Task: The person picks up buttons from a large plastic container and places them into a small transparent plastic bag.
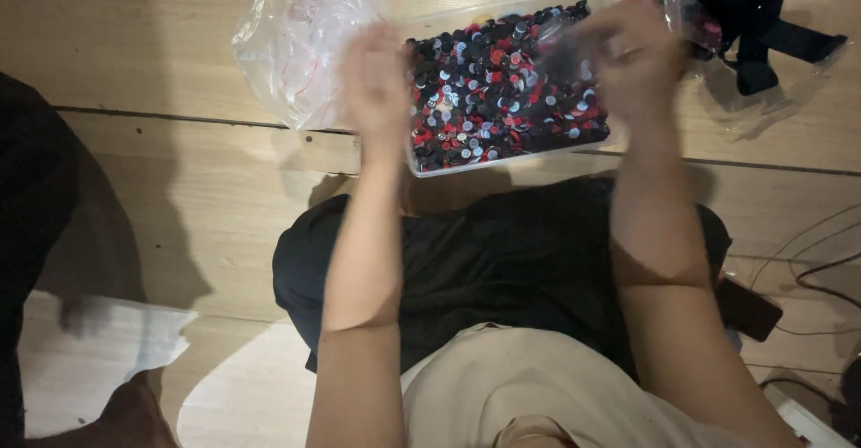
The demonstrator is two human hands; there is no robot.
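A clear tray (421, 165) packed with small red, black and grey buttons (493, 98) lies on the wooden floor (179, 53), between and just under both hands. The left hand (377, 85) and right hand (632, 62) are blurred; whether they hold anything cannot be told. A clear plastic bag (291, 44) lies left of the left hand. A careless knock could probably tip the full tray and scatter buttons.

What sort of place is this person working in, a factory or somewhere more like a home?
Probably a home or an informal workroom, not a factory line. The person sits on a bare wooden floor, with a clear plastic tray of small red, black and grey round pieces in front, loose plastic bags beside it, and cables trailing nearby.
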